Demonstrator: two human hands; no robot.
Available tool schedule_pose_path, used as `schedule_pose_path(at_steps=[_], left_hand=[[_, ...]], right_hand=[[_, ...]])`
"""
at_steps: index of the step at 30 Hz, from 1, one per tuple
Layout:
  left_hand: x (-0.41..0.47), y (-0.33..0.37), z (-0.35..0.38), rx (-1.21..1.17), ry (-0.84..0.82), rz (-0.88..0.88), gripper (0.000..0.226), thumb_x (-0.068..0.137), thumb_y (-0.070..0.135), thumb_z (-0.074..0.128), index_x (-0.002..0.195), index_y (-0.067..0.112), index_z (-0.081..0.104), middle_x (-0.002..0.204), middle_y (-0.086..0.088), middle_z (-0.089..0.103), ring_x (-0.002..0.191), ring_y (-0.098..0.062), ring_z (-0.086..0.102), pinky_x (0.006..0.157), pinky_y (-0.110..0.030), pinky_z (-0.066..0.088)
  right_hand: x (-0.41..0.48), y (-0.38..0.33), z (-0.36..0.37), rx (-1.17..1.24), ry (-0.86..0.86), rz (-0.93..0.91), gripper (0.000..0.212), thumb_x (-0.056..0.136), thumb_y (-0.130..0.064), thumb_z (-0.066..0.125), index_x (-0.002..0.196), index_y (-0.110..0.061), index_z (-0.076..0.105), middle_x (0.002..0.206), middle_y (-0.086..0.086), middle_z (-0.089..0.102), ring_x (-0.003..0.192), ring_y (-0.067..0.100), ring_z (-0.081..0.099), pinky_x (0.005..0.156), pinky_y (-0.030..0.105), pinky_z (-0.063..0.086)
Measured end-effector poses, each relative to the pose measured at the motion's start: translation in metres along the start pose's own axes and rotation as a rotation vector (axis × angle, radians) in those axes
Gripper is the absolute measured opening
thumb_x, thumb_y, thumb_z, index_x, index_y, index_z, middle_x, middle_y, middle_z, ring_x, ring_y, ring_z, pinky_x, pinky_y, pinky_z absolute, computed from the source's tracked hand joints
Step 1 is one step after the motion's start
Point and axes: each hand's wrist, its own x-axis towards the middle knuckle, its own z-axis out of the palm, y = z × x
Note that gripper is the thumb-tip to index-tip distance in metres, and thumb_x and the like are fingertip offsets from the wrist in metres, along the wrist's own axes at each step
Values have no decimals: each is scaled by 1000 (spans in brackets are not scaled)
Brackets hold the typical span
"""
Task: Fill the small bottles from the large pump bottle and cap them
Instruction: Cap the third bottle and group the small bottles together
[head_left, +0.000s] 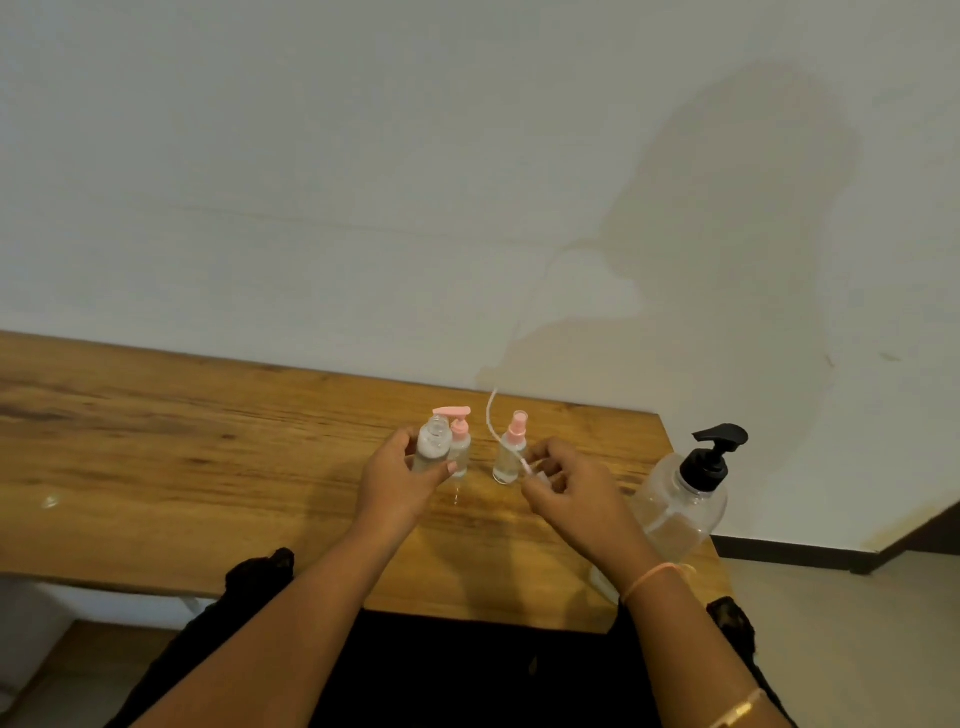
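**A:** Which step are we on?

**B:** Capping, by our read. Our left hand is wrapped round the open small bottle and holds it upright toward the back edge of the bench. Its neck is bare. We can't tell the fill level through the clear wall.

**A:** And the right hand?

**B:** Our right hand pinches the cap with dip tube. The tube curves up and back toward the wall.

**A:** The other bottles?

**B:** The pump-capped small bottle stands just behind the held one. The spray-capped small bottle stands between our hands. Both are already capped. The large pump bottle sits by the bench's right edge, behind our right wrist, with no hand on it.

**A:** Next move?

**B:** We need the tube tip over the open neck, then feed it down, seat the cap and twist it. The tube is long and bowed, so the tip needs aiming first, and the left hand has to keep the bottle steady.
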Motion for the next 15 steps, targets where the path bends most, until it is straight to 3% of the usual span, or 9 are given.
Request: schedule_pose_path(at_steps=[7,9,12,15], left_hand=[[3,-6,2,19,1,16,37,77,14,76,99,30,51,103,10,57,98,-14,55,76,-29,45],[4,-6,2,23,0,22,36,76,15,76,98,29,52,103,8,59,98,-15,56,76,-29,46],[4,-7,4,29,-4,36,36,76,15,76,99,28,52,107,6,59,100,-15,56,79,-30,47],[4,-6,5,27,-8,59,37,76,13,76,103,26,53,106,7,58,100,-14,54,78,-28,45]], right_hand=[[-5,-6,-8,107,30,-155,17,85,-5,61,89,-21,68,68,-19,60,59,-2,49,54,9,35],[-5,-6,-9,164,26,-147,18,85,-5,61,85,-22,68,70,-11,62,59,1,50,55,12,38],[-5,-6,-10,236,26,-127,19,85,-4,60,82,-21,68,75,7,67,70,22,60,62,28,47],[-5,-7,-12,306,-16,-108,14,88,-3,58,85,-13,68,71,7,68,62,10,59,56,17,46]])
